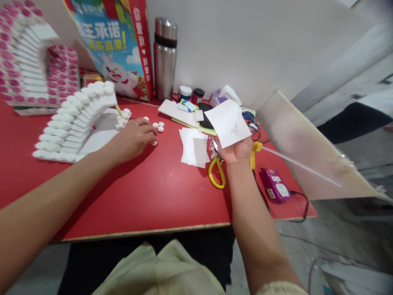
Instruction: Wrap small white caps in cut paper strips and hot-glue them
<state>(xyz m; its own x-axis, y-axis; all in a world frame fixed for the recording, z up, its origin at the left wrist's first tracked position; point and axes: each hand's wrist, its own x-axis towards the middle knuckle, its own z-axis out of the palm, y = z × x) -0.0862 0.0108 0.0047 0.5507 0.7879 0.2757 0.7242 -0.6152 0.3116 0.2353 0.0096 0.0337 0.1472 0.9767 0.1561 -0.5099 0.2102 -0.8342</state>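
My left hand (pixel 137 137) reaches down to the red table with bent fingers, its fingertips on a small white round piece (pixel 155 143). Several more white round pieces (pixel 159 125) lie just beyond it. To its left stands a white curved stair model (pixel 73 119) edged with white puffs. Palm up, my right hand (pixel 237 151) holds a square white paper sheet (pixel 227 123), which covers most of its fingers. Below that hand are yellow-handled scissors (pixel 217 174), partly hidden. Beside them lies a stack of white paper sheets (pixel 195 147).
A pink-and-white stair model (pixel 63 73), a printed bag (pixel 113 49) and a steel flask (pixel 166 57) line the back. Small jars (pixel 185 91) and cards (pixel 181 112) sit mid-back. On the right are a purple power adapter (pixel 274 185) with a cord and a leaning board (pixel 307 151).
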